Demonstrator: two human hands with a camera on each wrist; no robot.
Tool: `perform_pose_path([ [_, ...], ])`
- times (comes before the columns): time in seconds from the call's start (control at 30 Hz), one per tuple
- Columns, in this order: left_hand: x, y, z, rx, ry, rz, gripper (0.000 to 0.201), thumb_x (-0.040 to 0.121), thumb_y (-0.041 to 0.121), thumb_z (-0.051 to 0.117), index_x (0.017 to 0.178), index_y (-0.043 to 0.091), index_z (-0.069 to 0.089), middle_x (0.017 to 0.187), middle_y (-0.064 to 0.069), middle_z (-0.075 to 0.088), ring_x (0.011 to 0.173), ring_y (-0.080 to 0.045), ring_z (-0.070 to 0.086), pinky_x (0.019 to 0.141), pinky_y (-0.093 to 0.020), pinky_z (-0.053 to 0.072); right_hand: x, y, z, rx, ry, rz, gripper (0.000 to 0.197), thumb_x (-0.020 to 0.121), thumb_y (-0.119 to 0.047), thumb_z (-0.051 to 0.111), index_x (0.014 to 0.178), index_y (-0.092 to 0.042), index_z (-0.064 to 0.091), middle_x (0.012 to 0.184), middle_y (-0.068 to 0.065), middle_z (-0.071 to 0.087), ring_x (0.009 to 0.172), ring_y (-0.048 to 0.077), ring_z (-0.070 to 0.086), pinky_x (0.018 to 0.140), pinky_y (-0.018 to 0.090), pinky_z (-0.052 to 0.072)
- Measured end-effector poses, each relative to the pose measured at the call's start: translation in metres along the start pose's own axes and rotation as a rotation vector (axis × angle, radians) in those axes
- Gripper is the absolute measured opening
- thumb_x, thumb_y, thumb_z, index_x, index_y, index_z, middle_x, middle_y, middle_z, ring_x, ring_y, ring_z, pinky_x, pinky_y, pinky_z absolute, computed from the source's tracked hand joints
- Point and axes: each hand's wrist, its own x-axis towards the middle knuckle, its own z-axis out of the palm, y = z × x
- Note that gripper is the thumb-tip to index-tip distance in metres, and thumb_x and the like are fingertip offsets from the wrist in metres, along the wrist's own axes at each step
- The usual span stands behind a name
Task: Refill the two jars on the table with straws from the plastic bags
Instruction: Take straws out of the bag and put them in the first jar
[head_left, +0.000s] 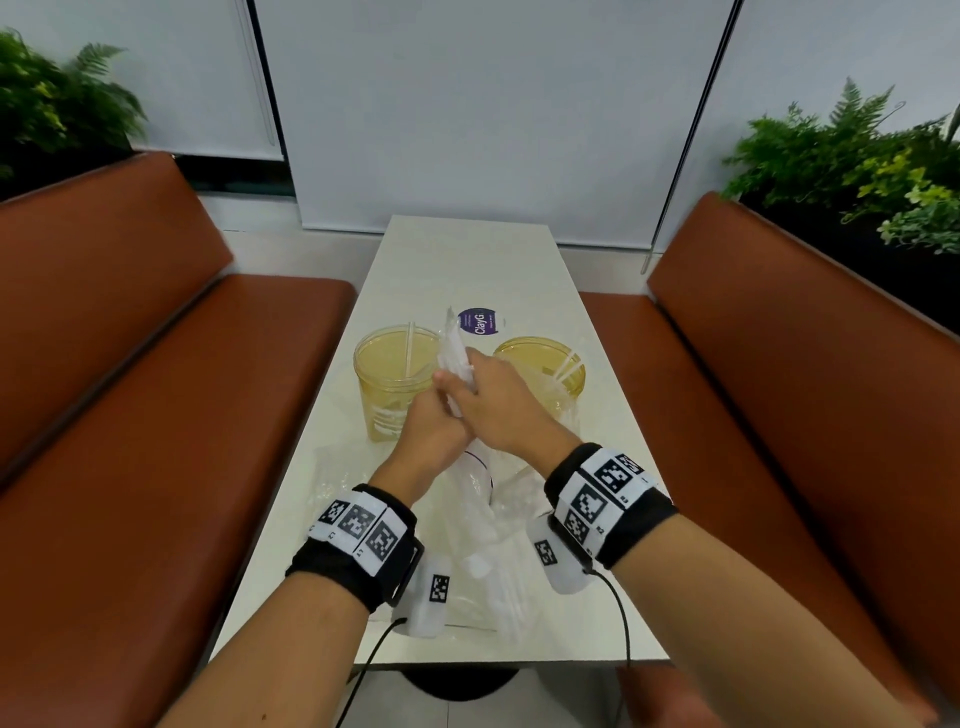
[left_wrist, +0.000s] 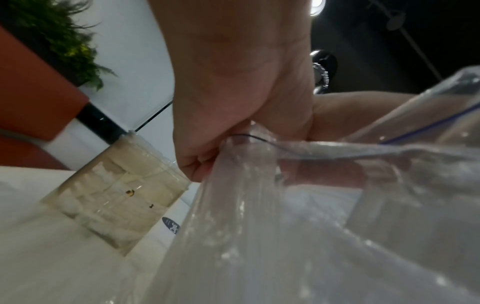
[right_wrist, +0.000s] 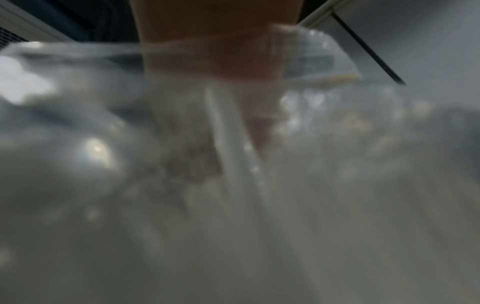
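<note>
Two yellowish clear jars stand mid-table: the left jar holds one straw, the right jar a few leaning straws. Between them my hands meet. My right hand grips a bundle of white wrapped straws that sticks up out of a clear zip bag. My left hand holds that bag near its mouth, its fingers curled on the plastic edge of the bag beside the left jar. The right wrist view is blurred; the bag covers it, with straws seen through the plastic.
More crumpled clear plastic lies on the white table on the near left and under my right wrist. A round purple sticker sits behind the jars. Brown bench seats flank the table, with plants behind them.
</note>
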Motion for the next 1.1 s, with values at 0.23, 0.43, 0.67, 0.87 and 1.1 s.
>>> perform_pose_path([
  [0.23, -0.003, -0.004, -0.009, 0.057, -0.018, 0.042, 0.049, 0.068, 0.029, 0.090, 0.109, 0.012, 0.069, 0.113, 0.001, 0.068, 0.081, -0.023, 0.058, 0.071, -0.029, 0.048, 0.005, -0.027, -0.016, 0.172, 0.192, -0.040, 0.027, 0.106, -0.035, 0.046, 0.097, -0.009, 0.047, 0.080, 0.008, 0.070, 0.065, 0.006, 0.064, 0.062, 0.021, 0.050],
  [0.43, 0.000, -0.015, -0.013, 0.170, 0.011, 0.010, 0.064, 0.046, 0.067, 0.090, 0.098, 0.031, 0.074, 0.110, 0.005, 0.069, 0.092, -0.017, 0.071, 0.084, -0.040, 0.060, 0.027, -0.068, -0.060, 0.510, 0.364, -0.178, 0.016, 0.106, -0.027, 0.047, 0.097, -0.014, 0.049, 0.066, 0.001, 0.057, 0.051, 0.015, 0.055, 0.051, 0.032, 0.052],
  [0.67, -0.006, -0.017, -0.026, 0.227, 0.073, 0.063, 0.049, 0.065, 0.037, 0.092, 0.109, 0.027, 0.074, 0.106, 0.010, 0.056, 0.075, -0.010, 0.048, 0.073, -0.020, 0.047, 0.048, -0.092, -0.135, 0.708, 0.626, -0.322, 0.013, 0.107, -0.026, 0.045, 0.102, -0.014, 0.048, 0.067, -0.001, 0.051, 0.055, 0.014, 0.050, 0.051, 0.028, 0.047],
  [0.87, -0.005, -0.022, -0.035, 0.257, 0.112, 0.058, 0.041, 0.070, 0.036, 0.090, 0.107, 0.031, 0.073, 0.110, 0.007, 0.061, 0.078, -0.014, 0.052, 0.069, -0.027, 0.057, 0.082, -0.042, -0.145, 0.627, 0.834, -0.275, 0.021, 0.106, -0.028, 0.045, 0.119, -0.011, 0.043, 0.062, -0.004, 0.049, 0.054, 0.012, 0.046, 0.053, 0.032, 0.044],
  [1.1, -0.002, -0.013, -0.030, 0.244, 0.126, 0.098, 0.024, 0.088, 0.014, 0.075, 0.112, 0.017, 0.073, 0.111, -0.001, 0.066, 0.074, -0.011, 0.054, 0.066, -0.003, 0.045, 0.104, 0.043, -0.072, 0.438, 0.607, -0.082, 0.030, 0.105, -0.035, 0.047, 0.117, -0.008, 0.046, 0.071, 0.000, 0.052, 0.061, 0.015, 0.050, 0.060, 0.045, 0.050],
])
